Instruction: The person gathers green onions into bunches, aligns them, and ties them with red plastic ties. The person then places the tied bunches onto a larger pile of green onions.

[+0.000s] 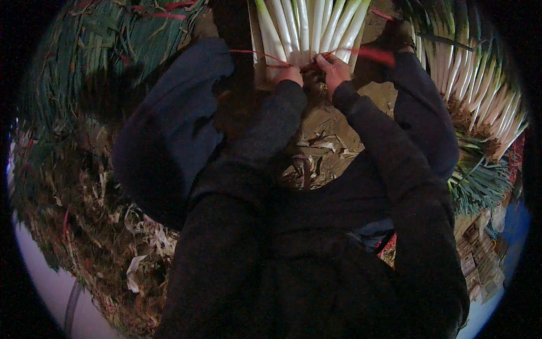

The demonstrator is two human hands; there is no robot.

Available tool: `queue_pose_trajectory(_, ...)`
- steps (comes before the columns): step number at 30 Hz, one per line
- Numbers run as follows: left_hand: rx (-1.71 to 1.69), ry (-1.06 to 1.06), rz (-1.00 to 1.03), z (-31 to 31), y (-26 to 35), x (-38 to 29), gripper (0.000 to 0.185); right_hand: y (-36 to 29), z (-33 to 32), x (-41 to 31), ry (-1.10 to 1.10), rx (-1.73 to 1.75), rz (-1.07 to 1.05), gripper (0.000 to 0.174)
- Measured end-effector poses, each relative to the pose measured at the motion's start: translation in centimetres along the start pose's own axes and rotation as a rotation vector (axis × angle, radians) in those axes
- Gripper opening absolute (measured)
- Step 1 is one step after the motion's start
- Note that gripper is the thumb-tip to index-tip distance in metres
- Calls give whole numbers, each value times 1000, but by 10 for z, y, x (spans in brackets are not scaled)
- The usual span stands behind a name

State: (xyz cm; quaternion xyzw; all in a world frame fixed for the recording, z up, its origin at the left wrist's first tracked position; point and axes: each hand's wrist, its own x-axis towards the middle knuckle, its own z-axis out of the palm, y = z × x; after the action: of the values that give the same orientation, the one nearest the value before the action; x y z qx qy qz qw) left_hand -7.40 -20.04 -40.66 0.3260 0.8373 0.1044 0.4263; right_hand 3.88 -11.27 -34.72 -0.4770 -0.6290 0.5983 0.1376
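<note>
A bundle of long white-stemmed green onions [315,27] lies between the knees at the top centre, on what looks like a narrow board or tray [259,63]. At its lower end, my left hand [290,75] is closed on a red tie [262,54] that runs off to the left. Close beside it, my right hand [336,70] pinches the tie's other part, which trails off to the right as a blurred red strip [372,55]. Both hands touch or nearly touch the stem ends; the exact crossing of the tie between the fingers is hidden.
Green-leaved bunches with red ties [156,38] lie at the upper left, above a heap of roots and dry trimmings [93,203]. More onions with soil on their roots [478,84] stand at the right. Dry peelings [326,144] cover the ground between the legs.
</note>
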Motion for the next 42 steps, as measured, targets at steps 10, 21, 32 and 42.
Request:
queue_pose_trajectory(10,262,1,151,24,-22,23,30,-16,-12,7,-154,-564,6,35)
queue_pose_trajectory(21,-385,-27,84,96,-76,99,25,86,-111,51,106,727,325,37)
queue_pose_trajectory(32,-414,-58,-67,39,-50,51,24,-23,-106,-14,988,-495,-105,71)
queue_pose_trajectory(42,18,18,-76,54,-28,60,27,-47,-33,-39,203,-959,-687,38)
